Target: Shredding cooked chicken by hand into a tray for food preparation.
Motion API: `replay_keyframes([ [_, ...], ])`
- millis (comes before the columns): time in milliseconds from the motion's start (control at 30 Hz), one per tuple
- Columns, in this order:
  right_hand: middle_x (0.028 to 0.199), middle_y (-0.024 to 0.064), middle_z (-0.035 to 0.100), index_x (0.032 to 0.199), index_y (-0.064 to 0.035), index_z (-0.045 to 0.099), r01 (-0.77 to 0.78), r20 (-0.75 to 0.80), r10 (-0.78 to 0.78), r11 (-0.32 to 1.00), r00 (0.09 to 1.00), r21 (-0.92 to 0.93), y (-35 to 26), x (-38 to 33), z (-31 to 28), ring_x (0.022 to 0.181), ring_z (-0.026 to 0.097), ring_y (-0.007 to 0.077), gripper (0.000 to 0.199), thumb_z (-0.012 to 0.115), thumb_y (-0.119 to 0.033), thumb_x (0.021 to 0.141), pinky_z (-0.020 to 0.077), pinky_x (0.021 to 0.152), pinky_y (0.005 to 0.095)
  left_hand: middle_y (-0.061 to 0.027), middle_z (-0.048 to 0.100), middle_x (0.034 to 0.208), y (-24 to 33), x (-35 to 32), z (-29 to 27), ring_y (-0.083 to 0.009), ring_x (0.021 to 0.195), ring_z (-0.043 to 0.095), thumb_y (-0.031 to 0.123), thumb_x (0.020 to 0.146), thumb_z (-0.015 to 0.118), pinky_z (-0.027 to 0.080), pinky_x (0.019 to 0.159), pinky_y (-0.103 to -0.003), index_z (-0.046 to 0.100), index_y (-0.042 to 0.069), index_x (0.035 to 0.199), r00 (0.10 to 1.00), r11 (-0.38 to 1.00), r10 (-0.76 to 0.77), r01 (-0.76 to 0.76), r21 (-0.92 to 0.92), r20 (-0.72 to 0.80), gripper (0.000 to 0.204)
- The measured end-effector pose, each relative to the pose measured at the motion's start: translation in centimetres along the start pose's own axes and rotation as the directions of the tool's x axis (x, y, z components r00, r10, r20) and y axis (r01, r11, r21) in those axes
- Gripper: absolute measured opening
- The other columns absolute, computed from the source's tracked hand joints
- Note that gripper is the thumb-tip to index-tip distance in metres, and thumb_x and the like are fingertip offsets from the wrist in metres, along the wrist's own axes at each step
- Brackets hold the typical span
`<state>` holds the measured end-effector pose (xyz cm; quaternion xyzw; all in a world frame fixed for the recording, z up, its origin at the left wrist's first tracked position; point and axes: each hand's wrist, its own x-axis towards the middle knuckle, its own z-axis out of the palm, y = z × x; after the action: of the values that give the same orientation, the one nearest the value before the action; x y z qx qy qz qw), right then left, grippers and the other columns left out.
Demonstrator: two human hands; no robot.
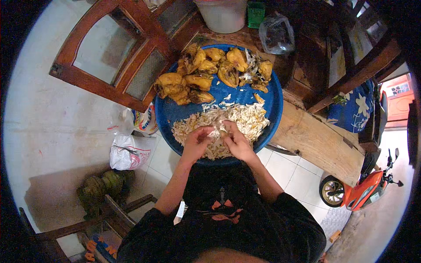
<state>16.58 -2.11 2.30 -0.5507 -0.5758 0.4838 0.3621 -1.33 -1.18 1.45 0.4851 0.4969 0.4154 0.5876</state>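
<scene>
Head view: left hand [197,142] and right hand [238,143] pinch a pale meat piece [215,133] between them, above shredded meat [251,119] on the blue tray [172,114]; tearing low, along the grain, should give tidy strands.

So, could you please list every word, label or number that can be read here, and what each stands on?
I can't copy out wording, but printing shows here:
Colourful package left of the blue tray: bold lettering, partly hidden.
White plastic bag: red lettering, creased, blurred.
Dark item at lower left: orange lettering, unclear.
Small white object beside the left forearm: marks too small to read.
</scene>
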Motion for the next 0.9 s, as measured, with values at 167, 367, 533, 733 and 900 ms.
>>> replay_keyframes([
  [167, 0.079, 0.0106, 0.046, 0.100, -0.0065, 0.039, -0.116, -0.020, 0.117, 0.992, 0.993, 0.050, 0.6, 0.1, 0.1, 0.069, 0.049, 0.0215, 0.016, 0.050, -0.016, 0.094, 0.0432, 0.065, 0.0353, -0.0082, 0.064, 0.106, 0.2, 0.0, -0.5, -0.0142, 0.096, 0.061, -0.003, 0.081, 0.060, 0.047, 0.087, -0.027, 0.060, 0.000, 0.104, 0.981, 0.981, -0.191, 0.192, -0.024, 0.018, 0.023],
  [367, 0.105, 0.0146, 0.052, 0.119, -0.0062, 0.041, -0.080, 0.068, 0.080, 0.997, 0.995, 0.003, 1.0, 0.2, -1.3, 0.083, 0.052, 0.0233, 0.027, 0.048, -0.014, 0.094, 0.0440, 0.076, 0.0336, -0.0173, 0.062, 0.108, -0.3, 0.2, -1.5, -0.0309, 0.102, 0.060, 0.010, 0.077, 0.068, 0.048, 0.088, -0.037, 0.060, 0.003, 0.105, 0.930, 0.679, 0.366, -0.254, 0.688, -0.017, 0.030],
  [533, 0.075, 0.0019, 0.047, 0.142, -0.0132, 0.031, -0.016, 0.049, 0.011, 0.996, 0.999, 0.090, -0.6, -0.1, -1.9, 0.060, 0.040, 0.0101, 0.050, 0.040, -0.005, 0.093, 0.0382, 0.057, 0.0257, -0.0179, 0.061, 0.104, -5.2, 1.5, -3.7, -0.0363, 0.103, 0.056, 0.018, 0.075, 0.069, 0.047, 0.087, -0.041, 0.060, 0.002, 0.103, 0.954, 0.667, 0.298, -0.240, 0.706, 0.042, 0.033],
  [733, 0.069, 0.0006, 0.044, 0.142, -0.0105, 0.031, 0.025, 0.052, -0.024, 0.999, 0.998, -0.023, 0.9, -0.3, -1.2, 0.060, 0.040, 0.0101, 0.048, 0.042, -0.009, 0.095, 0.0370, 0.055, 0.0260, -0.0173, 0.062, 0.097, -5.1, 0.6, -3.7, -0.0338, 0.092, 0.059, 0.014, 0.077, 0.066, 0.048, 0.080, -0.042, 0.061, 0.002, 0.103, 0.943, 0.540, 0.329, -0.233, 0.808, 0.052, 0.029],
  [900, 0.105, 0.0227, 0.059, 0.135, -0.0041, 0.038, -0.052, 0.123, 0.066, 0.992, 0.990, -0.114, 1.7, -0.9, 0.4, 0.088, 0.060, 0.0340, 0.046, 0.044, -0.012, 0.090, 0.0458, 0.081, 0.0400, -0.0145, 0.065, 0.085, -3.2, -0.3, -1.9, -0.0321, 0.080, 0.063, 0.013, 0.077, 0.067, 0.050, 0.075, -0.041, 0.064, 0.003, 0.103, 0.981, 0.693, 0.172, -0.186, 0.697, 0.091, 0.027],
])
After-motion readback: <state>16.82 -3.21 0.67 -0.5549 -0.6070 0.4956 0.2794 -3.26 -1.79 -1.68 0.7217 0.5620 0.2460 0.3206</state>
